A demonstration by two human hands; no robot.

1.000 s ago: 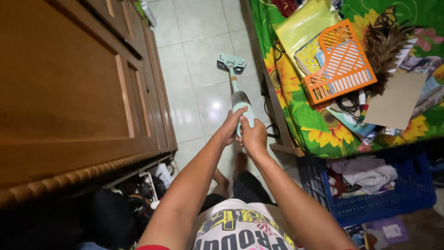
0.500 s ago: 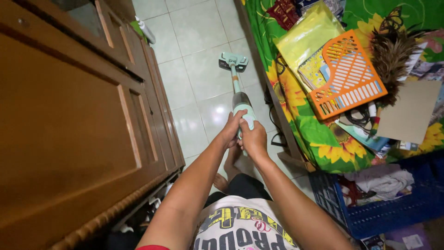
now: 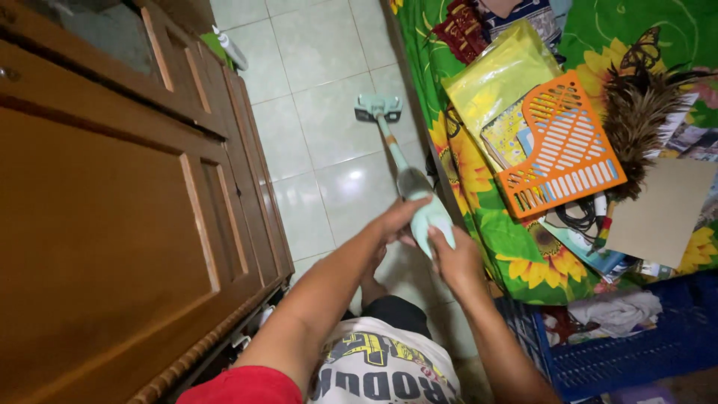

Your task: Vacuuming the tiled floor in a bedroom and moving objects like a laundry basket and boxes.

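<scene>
Both grips, left hand [image 3: 395,218] & right hand [image 3: 454,259], clasp mop handle [image 3: 429,217]; pale floor tiles [image 3: 321,112], wood cabinet [image 3: 112,224] left.

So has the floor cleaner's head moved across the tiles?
No, not noticeably: the floor cleaner's head lies on the tiled floor just off the bed, as before. Only the camera shifted.

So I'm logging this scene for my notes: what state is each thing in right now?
Left hand: closed on the mop handle's top.
Right hand: gripping the handle just below.
Mop: tilted, head flat on the tiled floor.
Wooden cabinet: doors shut.
Orange basket: lying on the flowered cover.
Blue crate: open, cloth inside.
Spray bottle: lying by the cabinet.
</scene>
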